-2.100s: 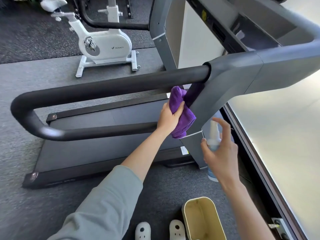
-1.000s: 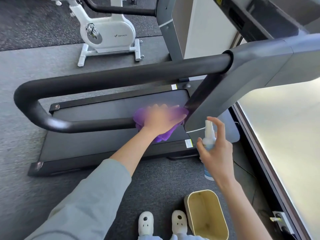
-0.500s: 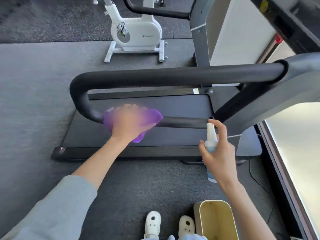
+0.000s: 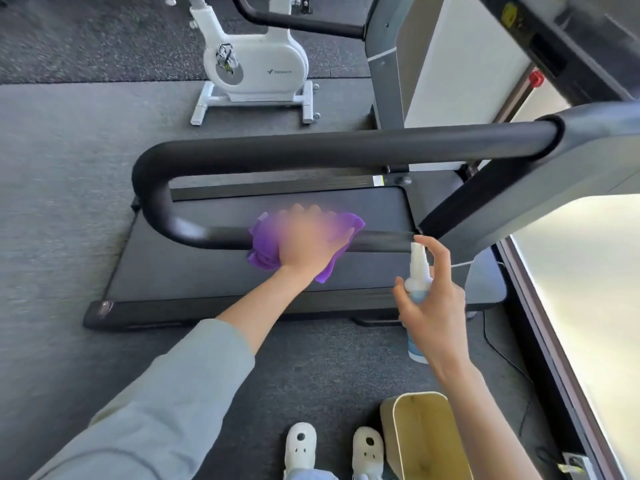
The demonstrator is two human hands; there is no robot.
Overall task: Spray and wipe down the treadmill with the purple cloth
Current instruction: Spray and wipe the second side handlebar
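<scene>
One purple cloth (image 4: 265,242) under left hand (image 4: 306,242)

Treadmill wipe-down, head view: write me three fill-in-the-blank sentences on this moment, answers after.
1. The left hand presses the ___ cloth on the lower handrail.
2. The right hand grips a spray ___.
3. The exercise bike behind the treadmill is ___.

Answers: purple; bottle; white
</scene>
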